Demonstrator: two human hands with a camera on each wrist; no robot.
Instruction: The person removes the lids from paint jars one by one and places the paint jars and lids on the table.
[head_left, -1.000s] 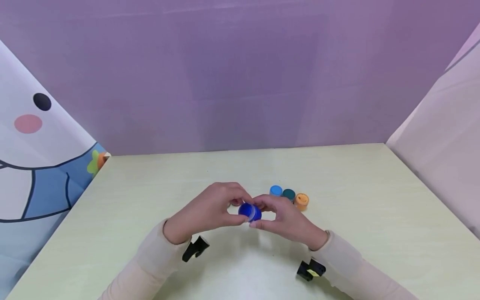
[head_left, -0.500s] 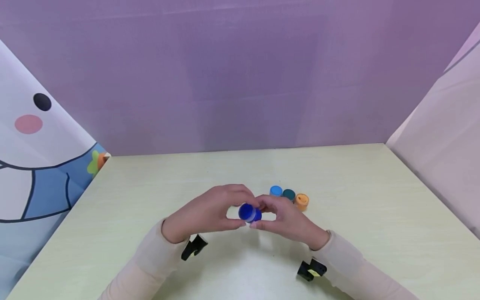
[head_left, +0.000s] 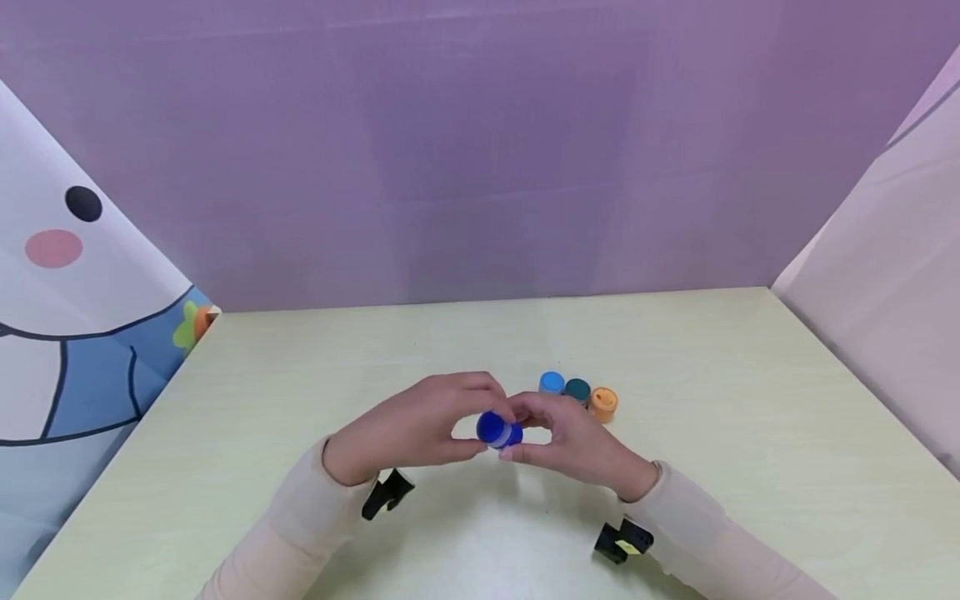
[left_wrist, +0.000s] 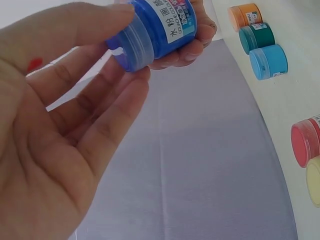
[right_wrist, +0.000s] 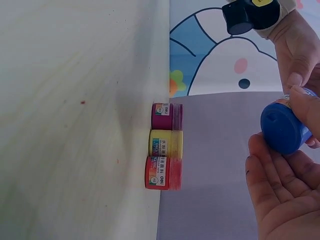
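Note:
A blue paint jar with a translucent-rimmed lid is held tilted above the table, between both hands. My right hand grips its body from the right, thumb below and fingers above in the head view. My left hand has its thumb and fingertips around the lid in the left wrist view. The white label faces the left wrist camera. In the right wrist view the jar's blue base shows, with the right thumb on its side.
Light blue, dark green and orange jars stand in a row behind the right hand. Purple, yellow and red jars stand side by side, hidden behind the left hand in the head view. A purple backdrop closes the back.
My left hand's fingers have shifted forward over the lid and its thumb has slid slightly down and left. My right hand and the jar have stayed nearly in place.

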